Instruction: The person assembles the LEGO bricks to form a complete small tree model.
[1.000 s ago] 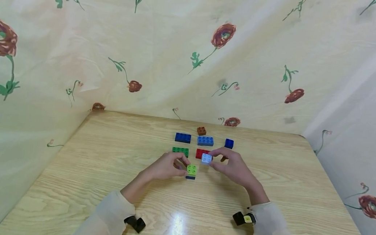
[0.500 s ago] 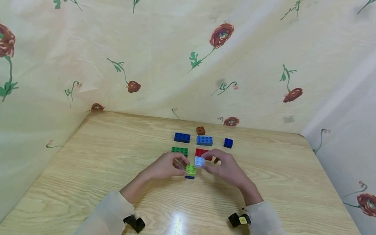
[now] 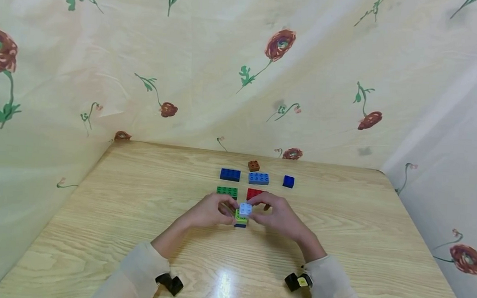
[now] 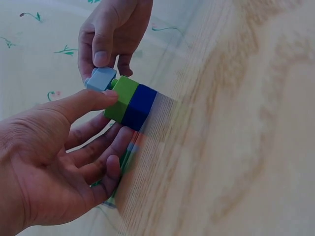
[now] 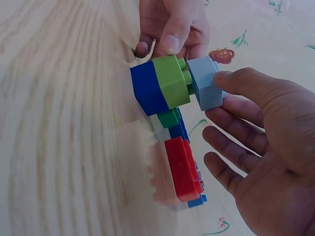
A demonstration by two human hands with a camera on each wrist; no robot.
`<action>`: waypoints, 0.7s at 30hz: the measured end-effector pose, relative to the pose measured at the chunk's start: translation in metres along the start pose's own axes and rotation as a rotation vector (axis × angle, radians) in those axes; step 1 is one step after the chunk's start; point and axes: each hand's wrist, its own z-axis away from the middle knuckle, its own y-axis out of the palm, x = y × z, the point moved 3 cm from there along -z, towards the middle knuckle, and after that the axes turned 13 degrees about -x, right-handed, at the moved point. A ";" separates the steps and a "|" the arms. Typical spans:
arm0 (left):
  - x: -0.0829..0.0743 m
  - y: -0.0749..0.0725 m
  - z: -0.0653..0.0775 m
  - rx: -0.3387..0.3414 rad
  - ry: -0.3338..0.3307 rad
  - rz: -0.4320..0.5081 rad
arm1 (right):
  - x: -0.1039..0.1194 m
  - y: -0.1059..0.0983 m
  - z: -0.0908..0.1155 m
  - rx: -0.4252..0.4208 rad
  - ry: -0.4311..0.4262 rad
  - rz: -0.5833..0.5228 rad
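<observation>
My left hand point(image 3: 208, 210) pinches a lime green brick point(image 5: 170, 81) between thumb and fingers. That brick sits on a dark blue brick point(image 5: 147, 88), which stands on the table. Thumb and fingers of my right hand point(image 3: 281, 216) grip a light blue brick point(image 5: 204, 83) right over the lime studs. In the right wrist view lime studs still show beside the light blue brick, which sits slightly off line. Whether the two touch I cannot tell. Behind my hands lie a green brick point(image 3: 227, 190) and a red brick point(image 3: 256, 194), the red one partly hidden by the right hand.
Farther back on the wooden table point(image 3: 136, 183) lie a long dark blue brick point(image 3: 230, 174), a long blue brick point(image 3: 258, 178), a small blue brick point(image 3: 288, 181) and a brown brick point(image 3: 254, 166). A flowered cloth point(image 3: 211, 64) hangs behind the table.
My right hand has moved left with the light blue brick, from beside the stack to over the lime green brick. The left hand has kept its hold at the stack.
</observation>
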 end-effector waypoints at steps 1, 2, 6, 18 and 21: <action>0.001 0.000 0.000 0.002 0.001 -0.001 | 0.001 0.001 0.000 0.002 0.002 0.002; 0.001 0.000 0.000 0.004 0.002 -0.003 | 0.001 0.002 0.001 0.003 0.002 0.006; 0.001 0.001 0.000 0.010 0.005 -0.007 | 0.003 0.005 0.001 0.003 0.006 0.024; 0.000 0.001 0.000 -0.002 0.005 -0.025 | 0.007 0.008 0.001 0.001 0.019 0.055; -0.001 0.001 0.000 0.004 0.011 -0.029 | 0.007 0.010 0.000 0.008 0.016 0.046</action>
